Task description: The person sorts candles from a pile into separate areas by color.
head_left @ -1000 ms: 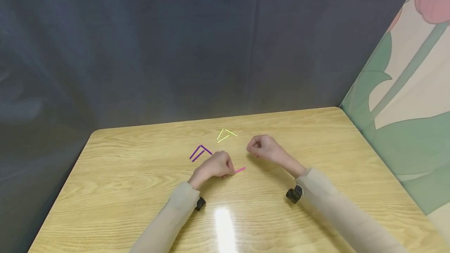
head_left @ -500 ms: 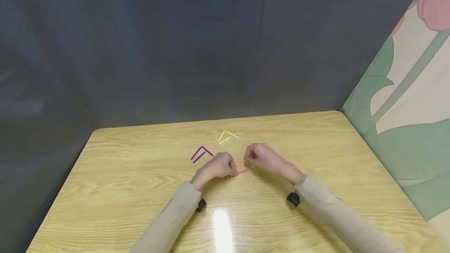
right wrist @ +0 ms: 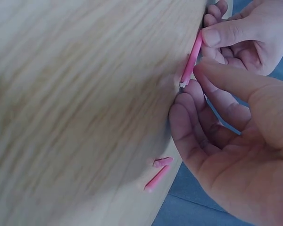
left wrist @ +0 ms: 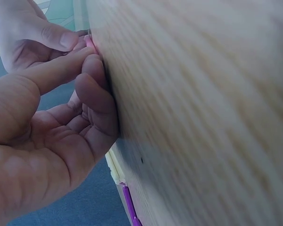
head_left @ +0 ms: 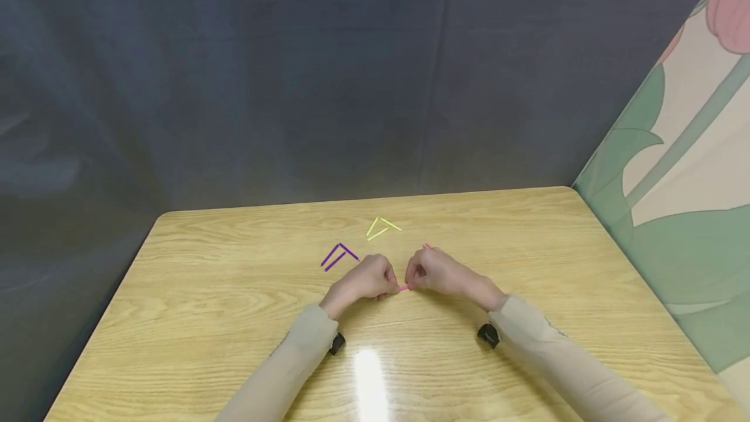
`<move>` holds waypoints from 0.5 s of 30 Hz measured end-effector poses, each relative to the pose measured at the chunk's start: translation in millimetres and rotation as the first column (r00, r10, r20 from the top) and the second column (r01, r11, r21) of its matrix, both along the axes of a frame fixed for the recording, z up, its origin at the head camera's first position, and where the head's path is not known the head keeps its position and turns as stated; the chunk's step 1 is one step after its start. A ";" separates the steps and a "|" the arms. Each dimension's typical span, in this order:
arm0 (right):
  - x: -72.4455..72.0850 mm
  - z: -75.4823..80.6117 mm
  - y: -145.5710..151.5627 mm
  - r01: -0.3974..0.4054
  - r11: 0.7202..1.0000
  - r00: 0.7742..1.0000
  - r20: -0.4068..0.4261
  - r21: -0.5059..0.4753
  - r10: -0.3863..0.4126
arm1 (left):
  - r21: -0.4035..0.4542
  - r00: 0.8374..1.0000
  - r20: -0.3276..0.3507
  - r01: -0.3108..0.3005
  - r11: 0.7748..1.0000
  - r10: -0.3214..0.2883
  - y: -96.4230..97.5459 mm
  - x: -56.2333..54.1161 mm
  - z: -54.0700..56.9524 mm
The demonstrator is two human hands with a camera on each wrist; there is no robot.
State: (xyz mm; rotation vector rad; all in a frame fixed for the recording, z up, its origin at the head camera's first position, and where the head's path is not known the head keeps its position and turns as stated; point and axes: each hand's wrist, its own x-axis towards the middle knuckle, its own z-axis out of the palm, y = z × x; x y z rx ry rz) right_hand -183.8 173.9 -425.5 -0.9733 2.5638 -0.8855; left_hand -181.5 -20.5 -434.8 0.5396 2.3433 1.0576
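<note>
In the head view my left hand (head_left: 370, 278) and right hand (head_left: 444, 271) meet low over the table, with a thin pink stick (head_left: 404, 288) between their fingertips. My left thumb and finger pinch one end of this pink stick (right wrist: 192, 59), as the right wrist view shows. Right thumb and fingertips hold its other, whitish end, close to the wood. Two more pink sticks (right wrist: 157, 178) lie on the table beyond my right hand; in the head view that hand mostly hides them. The remaining fingers of both hands are curled.
Three purple sticks (head_left: 349, 251) lie on the wooden table (head_left: 234, 318) left of my hands. Behind them, three yellow sticks (head_left: 390, 224) form a rough triangle. A dark curtain (head_left: 293, 83) hangs at the back, and a flower-patterned panel (head_left: 691, 259) stands on the right.
My right hand has come down and toward the left hand, reaching the free end of the pink stick. The left hand has kept its pinch, shifting slightly right. Another pink tip now shows behind the right hand.
</note>
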 end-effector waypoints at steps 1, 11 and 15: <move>0.3 0.0 -0.4 -0.006 1.000 1.000 -0.002 0.009 0.006 | -0.001 1.000 -0.004 0.000 1.000 0.000 0.0 -0.2 -0.1; 1.8 -1.9 -4.3 -0.006 0.999 1.000 0.018 0.042 0.005 | 0.001 1.000 0.003 0.004 1.000 -0.004 -0.5 -0.2 -1.0; 1.2 -3.1 -5.7 0.006 0.998 1.000 0.015 0.056 -0.007 | 0.008 1.000 0.014 -0.001 1.000 0.001 -0.9 -0.8 -0.6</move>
